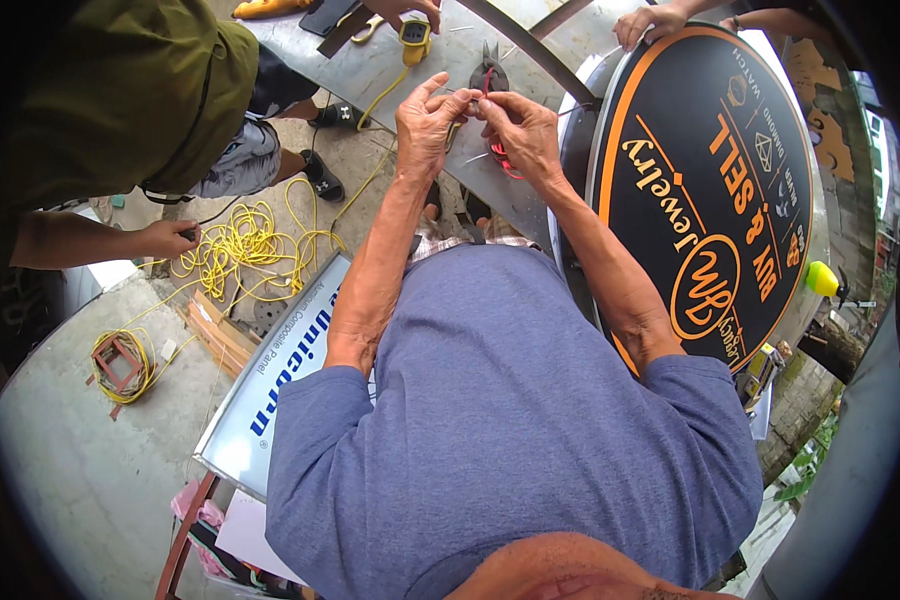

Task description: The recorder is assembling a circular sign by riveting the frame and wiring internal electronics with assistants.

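Observation:
My left hand and my right hand meet over the metal tabletop, thumbs and fingertips pinched together. Between them is a thin wire, its end mostly covered by my fingers. Red wire loops down below my right hand. Just beyond my fingertips lie pliers with dark jaws and some red at the handle side. A yellow socket on a yellow cord is beyond my left hand. To the right of my right forearm stands a large round black sign with an orange rim.
Another person's hand rests on the sign's top edge. At the left stands a person in an olive shirt. Tangled yellow cord covers the floor there, near a white-and-blue panel. A dark metal bar crosses the metal table.

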`<state>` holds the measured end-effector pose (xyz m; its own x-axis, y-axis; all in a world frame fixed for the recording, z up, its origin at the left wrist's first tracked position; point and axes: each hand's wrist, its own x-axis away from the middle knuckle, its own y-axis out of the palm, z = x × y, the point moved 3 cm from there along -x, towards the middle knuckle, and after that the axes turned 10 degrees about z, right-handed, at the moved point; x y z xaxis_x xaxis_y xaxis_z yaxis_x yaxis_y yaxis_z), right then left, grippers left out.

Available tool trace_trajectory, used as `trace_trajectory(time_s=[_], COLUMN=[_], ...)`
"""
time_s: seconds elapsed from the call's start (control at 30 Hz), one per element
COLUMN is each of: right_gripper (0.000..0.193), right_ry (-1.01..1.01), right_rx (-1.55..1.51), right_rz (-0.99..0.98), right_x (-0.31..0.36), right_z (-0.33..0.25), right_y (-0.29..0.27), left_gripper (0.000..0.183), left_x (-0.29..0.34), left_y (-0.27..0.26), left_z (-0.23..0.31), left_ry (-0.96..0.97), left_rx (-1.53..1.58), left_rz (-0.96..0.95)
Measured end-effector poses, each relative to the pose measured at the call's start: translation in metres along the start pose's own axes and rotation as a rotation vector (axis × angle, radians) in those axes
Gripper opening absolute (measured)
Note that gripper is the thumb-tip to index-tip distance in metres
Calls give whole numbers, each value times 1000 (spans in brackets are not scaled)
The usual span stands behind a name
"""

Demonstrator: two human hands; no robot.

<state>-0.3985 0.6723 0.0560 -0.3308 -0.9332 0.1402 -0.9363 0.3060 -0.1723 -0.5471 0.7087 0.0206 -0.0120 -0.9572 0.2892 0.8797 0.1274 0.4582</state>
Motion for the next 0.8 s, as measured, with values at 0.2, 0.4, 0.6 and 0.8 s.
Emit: trace_trajectory(time_s=[0.2, 0.4, 0.6, 0.8], right_gripper=[20, 20, 23, 21], right_ry=[-131, -158, -87, -37], right_rx=[-50, 105, 117, 38], right_rz=[131, 149, 116, 24], right_x=[-45, -71, -80, -82], right_z=[-28, -34, -25, -23], right_y=[43, 61, 67, 67], left_gripper=[73, 65, 13, 39], left_x=[-32, -11, 5, -34], left_y=[-37, -49, -29, -20], left_z=[34, 54, 55, 53], left_ry=[-3, 341, 482, 876], left_rx=[47, -881, -801, -978], left_rz=[133, 407, 179, 137])
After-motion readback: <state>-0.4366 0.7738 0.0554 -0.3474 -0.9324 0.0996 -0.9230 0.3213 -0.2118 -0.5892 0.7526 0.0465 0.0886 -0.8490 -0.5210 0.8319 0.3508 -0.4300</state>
